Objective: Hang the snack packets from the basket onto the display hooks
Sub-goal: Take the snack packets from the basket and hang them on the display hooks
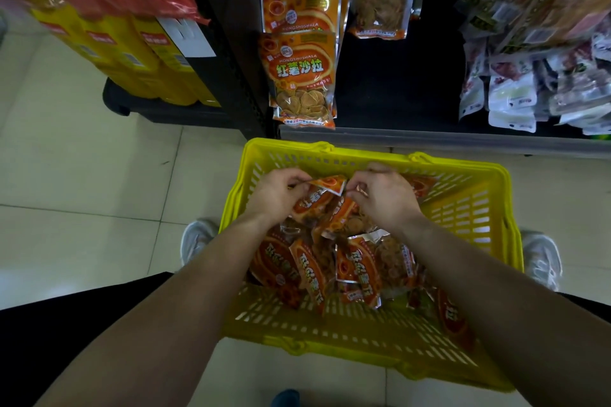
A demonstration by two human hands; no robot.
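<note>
Pinching one orange snack packet [325, 188] between our left hand [276, 195] and right hand [385, 196], over the yellow basket [463, 205], we faced hung packets [302, 76].

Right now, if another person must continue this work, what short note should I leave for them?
Left hand and right hand: both pinch the top edge of one orange packet, low over the yellow basket.
Basket: on the floor below the display, many packets inside.
Done: several same packets already hang on the display.
Left: hang the held packet, then the others.
</note>
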